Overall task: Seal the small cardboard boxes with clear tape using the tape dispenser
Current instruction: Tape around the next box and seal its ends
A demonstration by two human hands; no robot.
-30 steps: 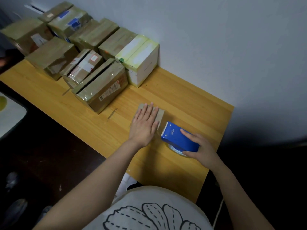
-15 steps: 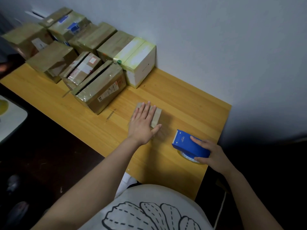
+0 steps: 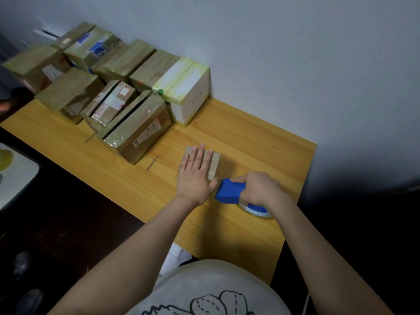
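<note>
Dispenser [image 3: 229, 191] now back beside one box [image 3: 214, 165], two hands.

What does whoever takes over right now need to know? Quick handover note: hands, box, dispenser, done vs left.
Left hand: flat, palm down, pinning the small cardboard box to the wooden table.
Right hand: closed around the blue tape dispenser, its front end at the near edge of the box beside the left thumb; the tape roll is toward the table's near edge.
Done: a group of taped boxes sits at the far left by the wall.
Left: whether tape is on the small box yet cannot be told. Probably draw the dispenser across its top, cut, press down.
</note>
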